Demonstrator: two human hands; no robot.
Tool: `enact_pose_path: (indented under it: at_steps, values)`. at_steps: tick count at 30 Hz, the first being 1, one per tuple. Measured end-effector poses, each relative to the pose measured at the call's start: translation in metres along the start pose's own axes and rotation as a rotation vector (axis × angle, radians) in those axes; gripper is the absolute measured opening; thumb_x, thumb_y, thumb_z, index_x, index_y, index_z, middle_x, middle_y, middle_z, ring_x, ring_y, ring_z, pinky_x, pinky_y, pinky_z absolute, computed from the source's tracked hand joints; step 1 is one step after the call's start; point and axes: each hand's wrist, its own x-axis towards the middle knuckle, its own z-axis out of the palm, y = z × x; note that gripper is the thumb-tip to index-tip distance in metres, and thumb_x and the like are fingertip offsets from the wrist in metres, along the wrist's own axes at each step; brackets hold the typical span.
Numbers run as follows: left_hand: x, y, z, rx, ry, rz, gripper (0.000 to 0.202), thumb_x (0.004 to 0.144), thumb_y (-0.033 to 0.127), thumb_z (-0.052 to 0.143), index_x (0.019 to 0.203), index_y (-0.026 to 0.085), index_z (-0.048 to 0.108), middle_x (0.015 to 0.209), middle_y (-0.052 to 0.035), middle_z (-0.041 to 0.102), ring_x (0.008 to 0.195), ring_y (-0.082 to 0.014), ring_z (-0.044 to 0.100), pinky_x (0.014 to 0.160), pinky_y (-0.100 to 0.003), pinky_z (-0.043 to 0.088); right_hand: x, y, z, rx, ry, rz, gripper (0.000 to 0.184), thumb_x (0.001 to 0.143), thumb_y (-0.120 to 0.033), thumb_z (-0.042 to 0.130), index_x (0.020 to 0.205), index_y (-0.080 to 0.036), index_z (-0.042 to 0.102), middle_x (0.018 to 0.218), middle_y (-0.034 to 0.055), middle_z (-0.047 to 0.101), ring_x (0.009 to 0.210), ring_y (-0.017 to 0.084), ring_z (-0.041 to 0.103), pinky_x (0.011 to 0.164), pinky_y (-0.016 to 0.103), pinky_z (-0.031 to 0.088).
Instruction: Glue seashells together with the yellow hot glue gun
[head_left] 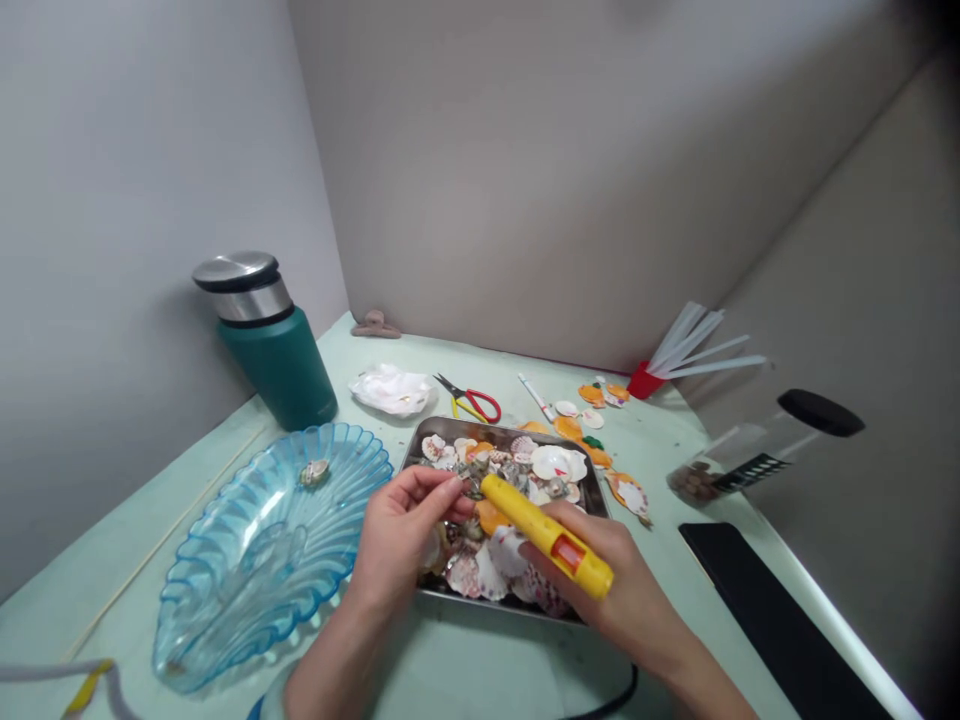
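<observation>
My right hand (600, 550) is wrapped round a yellow hot glue gun (529, 515), whose front end points up and left. Close to that tip, my left hand (409, 515) pinches a small greyish shell (471, 478) between thumb and fingertips. Whether tip and shell touch, I cannot tell. Both hands are over a metal tray (499, 600) filled with white, orange and speckled seashells (491, 575). On the left lies a blue, clear, shell-shaped dish (225, 590) with a small shell piece (313, 472) in it.
A green bottle (277, 365) stands back left, beside crumpled white tissue (391, 388) and scissors (472, 402). Glued shell pieces (630, 495) and a pen (536, 397) lie behind the tray. Rightward are a red cup (643, 380) of glue sticks, a jar (739, 465) and a black slab (772, 610).
</observation>
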Motion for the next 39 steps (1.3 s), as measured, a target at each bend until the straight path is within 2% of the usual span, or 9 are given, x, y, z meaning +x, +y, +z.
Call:
enact_pose_path:
  at_steps: [5, 9, 13, 20, 23, 27, 32, 36, 39]
  values:
    - [0.001, 0.0, -0.002, -0.062, 0.038, 0.003, 0.021, 0.068, 0.029, 0.075, 0.077, 0.013, 0.065, 0.064, -0.0034, 0.071, 0.058, -0.0131, 0.065, 0.059, -0.022, 0.05, -0.004, 0.012, -0.021, -0.115, 0.046, 0.087, 0.02, 0.086, -0.038, 0.055, 0.077, -0.021, 0.053, 0.064, -0.0045, 0.051, 0.056, 0.012, 0.047, 0.051, 0.022, 0.039]
    - [0.003, 0.0, -0.002, -0.086, 0.048, 0.024, 0.02, 0.069, 0.028, 0.074, 0.078, 0.013, 0.065, 0.072, -0.0036, 0.072, 0.061, -0.012, 0.065, 0.061, -0.021, 0.05, -0.007, 0.022, -0.034, -0.322, 0.056, 0.13, 0.016, 0.086, -0.037, 0.055, 0.086, -0.021, 0.058, 0.069, -0.0023, 0.059, 0.06, 0.015, 0.054, 0.054, 0.024, 0.041]
    - [0.004, -0.001, -0.003, -0.092, 0.043, 0.035, 0.019, 0.072, 0.028, 0.073, 0.079, 0.013, 0.064, 0.073, -0.0023, 0.071, 0.06, -0.0099, 0.064, 0.06, -0.019, 0.049, -0.008, 0.022, -0.037, -0.544, -0.059, 0.137, 0.008, 0.082, -0.029, 0.059, 0.087, -0.024, 0.06, 0.071, -0.0004, 0.065, 0.063, 0.019, 0.058, 0.055, 0.026, 0.038]
    - [0.004, -0.001, -0.002, -0.094, 0.045, 0.021, 0.019, 0.072, 0.027, 0.073, 0.08, 0.013, 0.063, 0.068, -0.0001, 0.069, 0.058, -0.0091, 0.063, 0.058, -0.018, 0.049, -0.011, 0.016, -0.04, -0.417, -0.122, 0.178, 0.01, 0.086, -0.032, 0.055, 0.087, -0.023, 0.059, 0.07, -0.0016, 0.063, 0.061, 0.016, 0.056, 0.055, 0.024, 0.04]
    - [0.003, 0.001, -0.001, -0.098, 0.048, 0.024, 0.02, 0.071, 0.027, 0.074, 0.08, 0.013, 0.063, 0.069, 0.0003, 0.069, 0.058, -0.0086, 0.063, 0.057, -0.017, 0.048, -0.011, 0.018, -0.041, -0.478, -0.118, 0.203, 0.012, 0.085, -0.034, 0.055, 0.085, -0.023, 0.06, 0.069, -0.0013, 0.063, 0.061, 0.017, 0.057, 0.055, 0.025, 0.039]
    - [0.002, 0.001, -0.003, -0.086, 0.044, 0.03, 0.02, 0.071, 0.027, 0.074, 0.08, 0.013, 0.063, 0.066, 0.0007, 0.069, 0.056, -0.0085, 0.062, 0.055, -0.017, 0.048, -0.013, 0.021, -0.043, -0.65, -0.16, 0.179, 0.02, 0.08, -0.029, 0.06, 0.1, -0.026, 0.063, 0.085, 0.0023, 0.065, 0.074, 0.021, 0.061, 0.062, 0.028, 0.042]
    - [0.002, 0.0, -0.004, -0.1, 0.045, 0.046, 0.019, 0.071, 0.027, 0.073, 0.079, 0.012, 0.063, 0.064, 0.0008, 0.067, 0.054, -0.0085, 0.061, 0.055, -0.017, 0.048, -0.013, 0.011, -0.056, -0.703, -0.288, 0.144, 0.039, 0.076, -0.047, 0.066, 0.111, -0.029, 0.063, 0.098, 0.0068, 0.063, 0.084, 0.026, 0.062, 0.069, 0.034, 0.046]
    - [0.002, 0.0, -0.003, -0.106, 0.038, 0.05, 0.019, 0.071, 0.026, 0.073, 0.079, 0.012, 0.063, 0.062, 0.0006, 0.067, 0.054, -0.0087, 0.06, 0.055, -0.018, 0.048, 0.011, -0.008, -0.057, -0.693, -0.218, 0.006, 0.025, 0.087, -0.04, 0.056, 0.106, -0.026, 0.065, 0.099, 0.0071, 0.064, 0.089, 0.024, 0.06, 0.075, 0.034, 0.045]
    - [0.002, 0.001, -0.003, -0.104, 0.038, 0.051, 0.02, 0.07, 0.027, 0.073, 0.08, 0.012, 0.063, 0.061, 0.0008, 0.067, 0.053, -0.0087, 0.06, 0.054, -0.017, 0.048, 0.043, -0.017, -0.041, -0.725, -0.27, -0.108, 0.017, 0.09, -0.028, 0.052, 0.093, -0.023, 0.068, 0.091, 0.006, 0.065, 0.087, 0.022, 0.059, 0.073, 0.031, 0.043]
